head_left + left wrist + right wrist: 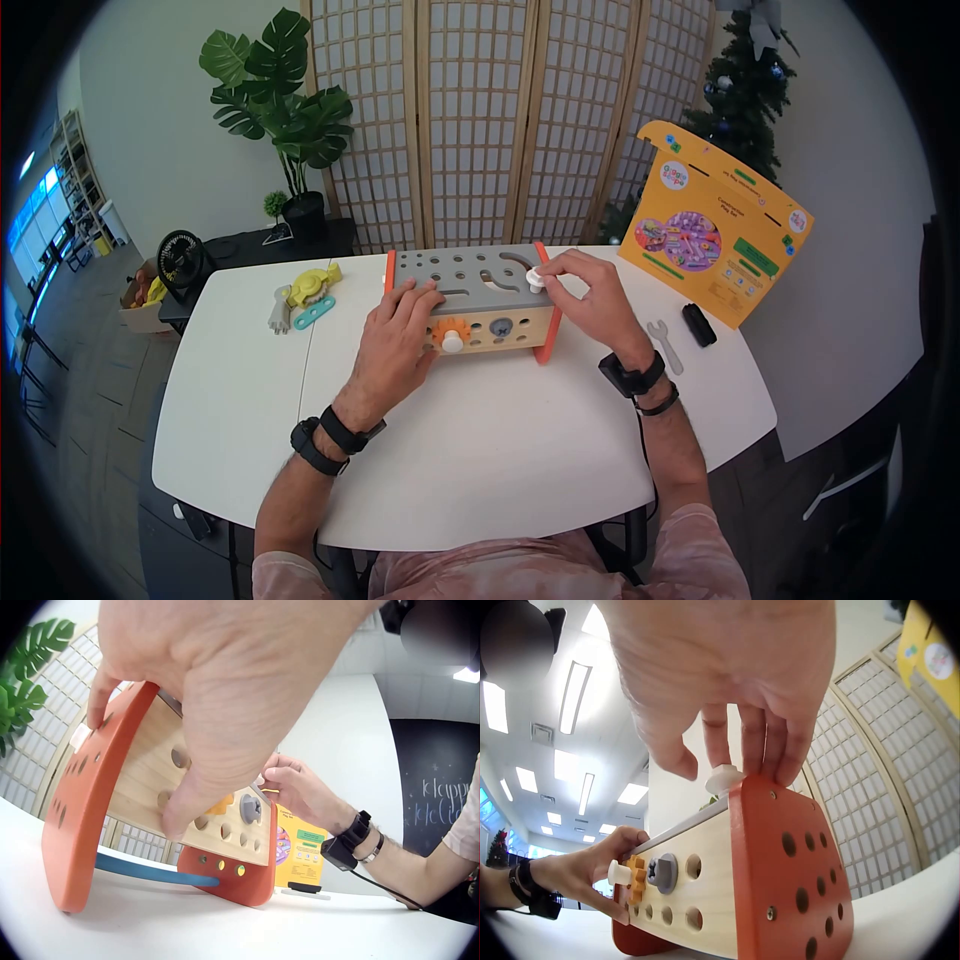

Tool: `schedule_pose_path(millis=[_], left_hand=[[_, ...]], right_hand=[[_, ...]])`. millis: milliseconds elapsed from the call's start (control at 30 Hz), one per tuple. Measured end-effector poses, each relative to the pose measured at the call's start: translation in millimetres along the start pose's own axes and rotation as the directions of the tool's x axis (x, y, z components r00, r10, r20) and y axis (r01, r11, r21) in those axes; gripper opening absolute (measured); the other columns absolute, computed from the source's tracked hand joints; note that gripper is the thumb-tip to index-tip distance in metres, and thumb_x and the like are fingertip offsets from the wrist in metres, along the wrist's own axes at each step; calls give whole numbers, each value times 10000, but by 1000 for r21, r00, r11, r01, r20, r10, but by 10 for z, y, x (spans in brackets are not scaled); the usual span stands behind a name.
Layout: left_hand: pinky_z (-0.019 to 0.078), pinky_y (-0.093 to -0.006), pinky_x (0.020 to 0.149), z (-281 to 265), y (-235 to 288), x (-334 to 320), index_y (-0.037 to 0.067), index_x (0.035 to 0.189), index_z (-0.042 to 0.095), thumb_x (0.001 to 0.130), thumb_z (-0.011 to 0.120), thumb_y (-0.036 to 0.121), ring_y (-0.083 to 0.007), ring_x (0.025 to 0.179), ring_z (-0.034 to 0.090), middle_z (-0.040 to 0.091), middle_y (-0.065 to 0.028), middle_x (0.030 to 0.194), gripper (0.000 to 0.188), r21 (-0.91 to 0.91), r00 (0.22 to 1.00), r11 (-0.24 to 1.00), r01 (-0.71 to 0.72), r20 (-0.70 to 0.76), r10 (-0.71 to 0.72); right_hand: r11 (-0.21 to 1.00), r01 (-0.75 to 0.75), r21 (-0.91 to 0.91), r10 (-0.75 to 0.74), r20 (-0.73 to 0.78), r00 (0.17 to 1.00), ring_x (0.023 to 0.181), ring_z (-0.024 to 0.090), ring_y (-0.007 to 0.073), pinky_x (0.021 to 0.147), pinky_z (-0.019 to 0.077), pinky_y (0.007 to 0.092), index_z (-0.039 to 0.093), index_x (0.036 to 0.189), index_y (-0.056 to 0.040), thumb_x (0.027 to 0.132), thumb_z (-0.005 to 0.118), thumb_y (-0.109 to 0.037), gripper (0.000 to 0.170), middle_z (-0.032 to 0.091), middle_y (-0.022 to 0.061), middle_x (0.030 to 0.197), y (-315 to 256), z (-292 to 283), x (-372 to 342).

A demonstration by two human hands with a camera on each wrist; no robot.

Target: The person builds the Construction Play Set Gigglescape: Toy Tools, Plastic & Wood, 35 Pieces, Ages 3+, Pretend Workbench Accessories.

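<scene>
A toy workbench [470, 275] with a grey perforated top, wooden front and orange-red end panels stands on the table. My left hand [395, 340] grips its left part, fingers over the top and thumb against the wooden front [142, 776]. At the top's right end, the fingers of my right hand [598, 300] are on a white plastic screw [724, 778], with the thumb close by. An orange gear [636, 879] with a white peg [619, 873] through it sits on the front. Beside it is a grey bolt head [662, 873].
At the table's left lie a yellow toy tool [312, 284], a grey piece [280, 312] and a teal strip [314, 313]. On the right are a grey toy wrench [664, 346], a black object [699, 325] and a standing yellow box [715, 225]. A folding screen [475, 130] stands behind.
</scene>
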State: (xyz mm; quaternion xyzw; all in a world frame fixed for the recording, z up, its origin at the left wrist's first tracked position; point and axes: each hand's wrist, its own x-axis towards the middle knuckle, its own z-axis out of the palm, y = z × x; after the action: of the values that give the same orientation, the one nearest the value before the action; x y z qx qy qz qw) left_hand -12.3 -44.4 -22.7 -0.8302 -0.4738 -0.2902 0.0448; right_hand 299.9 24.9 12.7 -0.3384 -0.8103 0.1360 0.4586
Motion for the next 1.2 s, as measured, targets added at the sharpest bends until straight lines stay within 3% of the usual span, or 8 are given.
schedule_pose_path(millis=[300, 400, 467, 667, 900, 1200], left_hand=[[431, -497, 1215, -2, 6, 4, 65, 1422, 519, 725, 918, 17, -419, 1493, 455, 546, -162, 1544, 805, 1, 1000, 1000, 2, 0, -2], [428, -500, 1217, -12, 16, 4, 63, 1424, 517, 726, 920, 20, -421, 1491, 456, 545, -166, 1544, 807, 4, 1000, 1000, 1, 4, -1], [426, -500, 1217, -14, 18, 4, 63, 1423, 517, 728, 921, 22, -423, 1492, 454, 542, -169, 1546, 805, -1, 1000, 1000, 1, 3, -1], [426, -499, 1218, -11, 7, 6, 64, 1417, 517, 732, 920, 20, -421, 1494, 450, 537, -164, 1550, 796, -6, 1000, 1000, -2, 3, 2], [427, -497, 1216, 5, -4, 3, 67, 1411, 521, 723, 918, 13, -421, 1489, 455, 543, -162, 1543, 795, -7, 1000, 1000, 2, -4, -2], [423, -495, 1222, -8, 4, 4, 64, 1414, 524, 724, 918, 17, -424, 1490, 454, 541, -167, 1549, 796, -3, 1000, 1000, -8, -1, 8]], right_hand=[[999, -38, 37, 37, 17, 999, 923, 731, 196, 872, 555, 325, 780, 1010, 1, 948, 780, -67, 93, 774, 93, 994, 73, 5, 16], [995, 62, 73, -55, -89, 995, 915, 726, 186, 874, 553, 331, 780, 997, -2, 944, 795, -67, 85, 764, 77, 957, 153, 93, 8], [984, -7, 181, 20, -67, 998, 885, 710, 169, 857, 545, 327, 784, 988, -5, 941, 807, -76, 88, 745, 62, 911, 157, 114, -1], [997, -48, 63, 52, -65, 997, 837, 684, 161, 821, 528, 316, 794, 982, -7, 937, 809, -78, 85, 733, 62, 886, 78, 86, 2], [998, -4, 65, 11, -108, 994, 818, 678, 170, 809, 528, 313, 806, 1010, -17, 936, 765, -41, 88, 721, 62, 870, 123, 84, 4], [999, 32, 30, -30, -56, 998, 929, 711, 186, 854, 539, 317, 790, 1016, -11, 933, 761, -33, 90, 753, 78, 999, 123, 69, 8]])
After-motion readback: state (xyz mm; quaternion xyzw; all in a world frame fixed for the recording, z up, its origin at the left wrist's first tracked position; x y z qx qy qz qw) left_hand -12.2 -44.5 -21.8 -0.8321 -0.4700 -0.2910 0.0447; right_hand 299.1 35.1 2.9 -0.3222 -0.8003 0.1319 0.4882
